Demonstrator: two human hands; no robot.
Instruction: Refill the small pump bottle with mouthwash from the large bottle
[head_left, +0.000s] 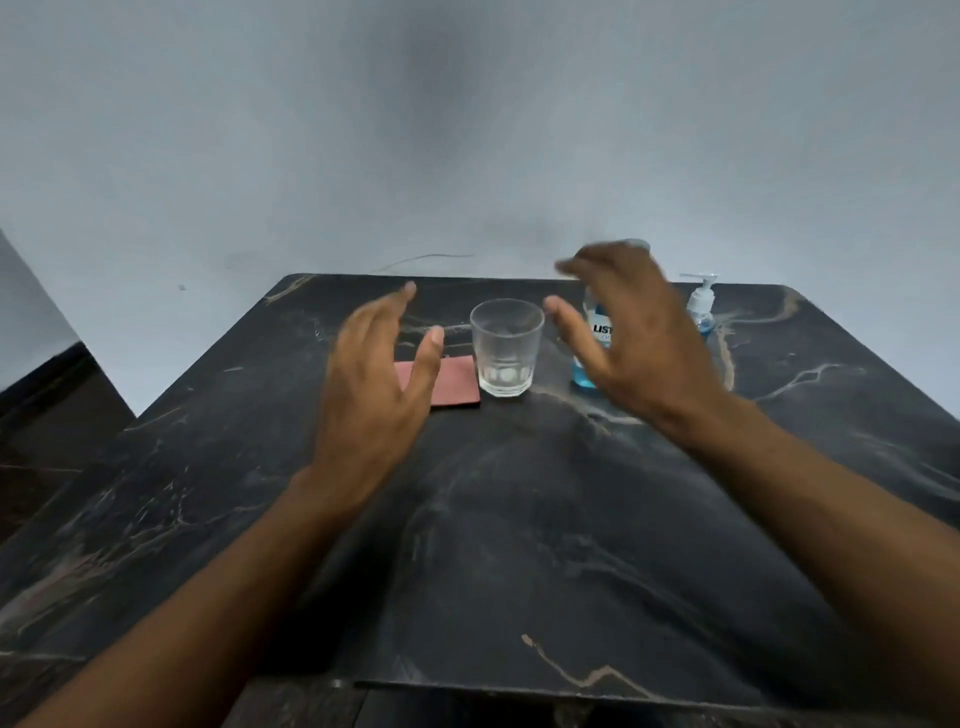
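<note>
**Hands raised, nothing held yet**

Left hand (374, 374) hovers open over the red cloth (457, 382). Past the glass (506, 353), the right hand (639, 338), fingers spread and empty, fronts the large bottle (597, 332), likely reaching for it. The pump bottle (701, 306) stands just beyond.

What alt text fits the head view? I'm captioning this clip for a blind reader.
Two open hands hover above a dark marbled table, the left hand over a red cloth, the right hand in front of a large mouthwash bottle of blue liquid. A clear glass stands between them, and a small pump bottle stands further right.
</note>
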